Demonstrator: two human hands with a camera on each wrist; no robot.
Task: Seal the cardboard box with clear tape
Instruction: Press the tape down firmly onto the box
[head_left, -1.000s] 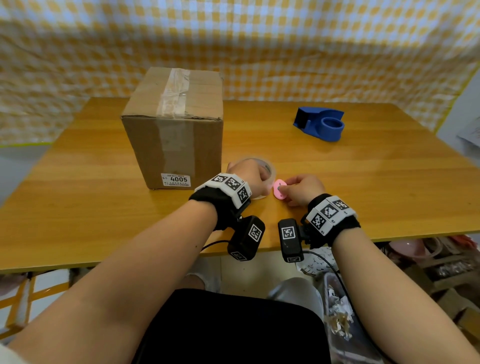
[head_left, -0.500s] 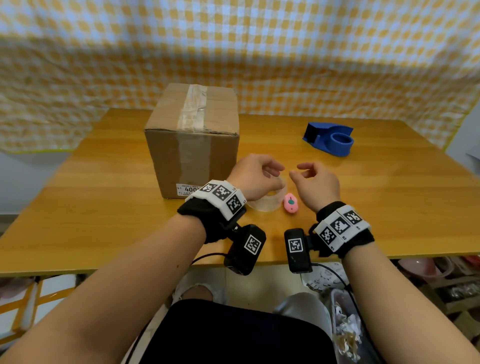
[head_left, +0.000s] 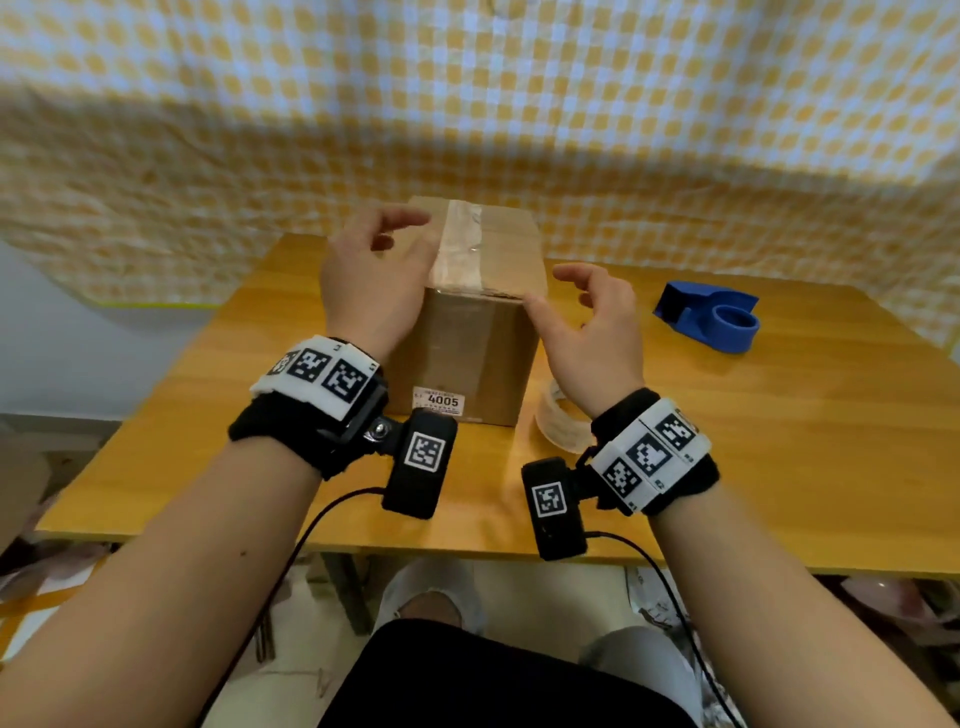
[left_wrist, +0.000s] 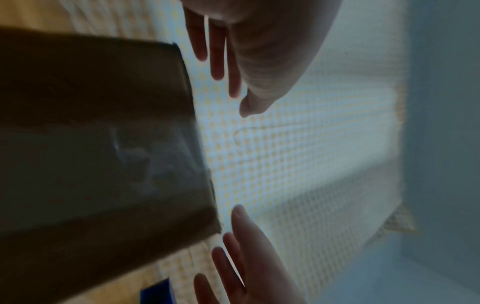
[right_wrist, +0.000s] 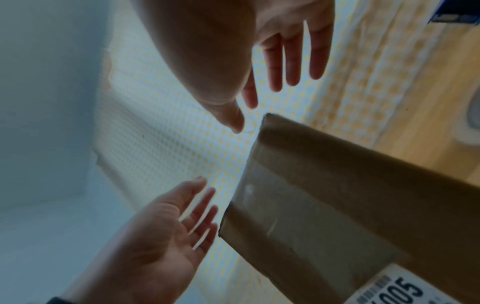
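The cardboard box (head_left: 467, 343) stands on the wooden table (head_left: 779, 441), with a strip of clear tape (head_left: 460, 244) along its top and down its front face. My left hand (head_left: 400, 234) hovers over the box's top left edge, fingers spread and relaxed, holding nothing. Level with the box's top right front corner, my right hand (head_left: 550, 288) is empty too, thumb close to the corner. The wrist views show the box (left_wrist: 103, 144) (right_wrist: 337, 195) with both palms facing each other beyond its top. The clear tape roll (head_left: 558, 421) lies on the table behind my right wrist.
A blue tape dispenser (head_left: 709, 314) sits at the right back of the table. A yellow checked cloth (head_left: 519, 104) hangs behind the table. The box front carries a white label (head_left: 439, 400) reading 4005. The table's front edge lies just beneath my wrists.
Both hands have left the tape roll and the small pink cutter on the table and risen to the box's top, one on each side. The cutter is now hidden.
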